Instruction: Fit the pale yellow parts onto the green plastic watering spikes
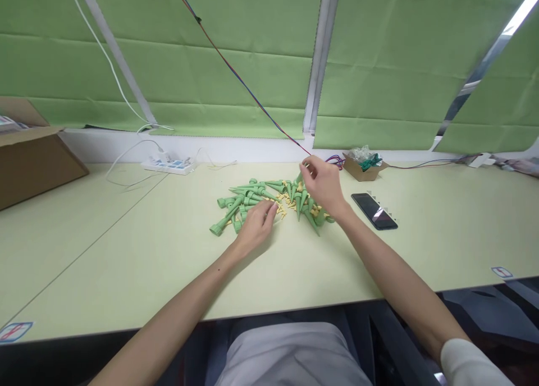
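A pile of green plastic cone-shaped spikes with wide cap ends lies on the table, spread in two clusters. Between the clusters are many small yellow pieces. My left hand rests low at the near edge of the left cluster, thumb and fingers pinched together beside the yellow pieces. Whatever those fingertips hold is too small to name. Over the right cluster of spikes, my right hand is raised with thumb and fingers closed. A green end shows just under it, but I cannot tell whether it is gripped.
A black phone lies to the right. Behind it stands a small cardboard box with clear and green plastic. A power strip and cables are at the back left, a large cardboard box at far left. Another person's hand shows far right.
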Demonstrator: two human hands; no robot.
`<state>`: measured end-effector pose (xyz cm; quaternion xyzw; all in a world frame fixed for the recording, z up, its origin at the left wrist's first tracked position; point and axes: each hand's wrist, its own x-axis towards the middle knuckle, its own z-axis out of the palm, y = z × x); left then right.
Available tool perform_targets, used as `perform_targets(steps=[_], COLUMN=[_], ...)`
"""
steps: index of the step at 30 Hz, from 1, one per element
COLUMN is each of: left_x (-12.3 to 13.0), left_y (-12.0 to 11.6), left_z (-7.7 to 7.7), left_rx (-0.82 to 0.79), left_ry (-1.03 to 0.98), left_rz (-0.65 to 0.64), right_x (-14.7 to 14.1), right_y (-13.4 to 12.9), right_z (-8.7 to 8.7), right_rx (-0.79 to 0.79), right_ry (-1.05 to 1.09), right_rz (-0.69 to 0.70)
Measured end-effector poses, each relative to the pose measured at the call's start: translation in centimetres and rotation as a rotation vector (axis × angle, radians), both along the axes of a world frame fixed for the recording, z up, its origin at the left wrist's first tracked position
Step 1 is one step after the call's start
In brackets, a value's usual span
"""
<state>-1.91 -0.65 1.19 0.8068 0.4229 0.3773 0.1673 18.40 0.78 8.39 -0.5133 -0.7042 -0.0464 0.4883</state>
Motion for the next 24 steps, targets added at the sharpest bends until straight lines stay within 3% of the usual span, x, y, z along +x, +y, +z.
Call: perform_targets(steps=[5,11,17,24], left_x=[0.1,0.1,0.1,0.2], left_y=[0.0,0.0,0.0,-0.3], left_z=[-0.4,-0.6,-0.7,-0.4], left_rx=[-0.017,-0.023,-0.039,-0.063], left_ry=[0.011,0.049,0.091,0.128], left_rz=[-0.052,-0.071,-0.084,-0.100], right_x=[4.3,6.4,6.7,6.8], right_y=[3.5,4.5,5.3,5.5], right_z=[0.4,-0.8,-1.8,-2.4], right_rx=[-0.102,-0.362,-0.532,-0.556], right_ry=[-0.107,-0.224,-0.287,-0.233], right_rz=[-0.239,-0.447,-0.485,-0.511])
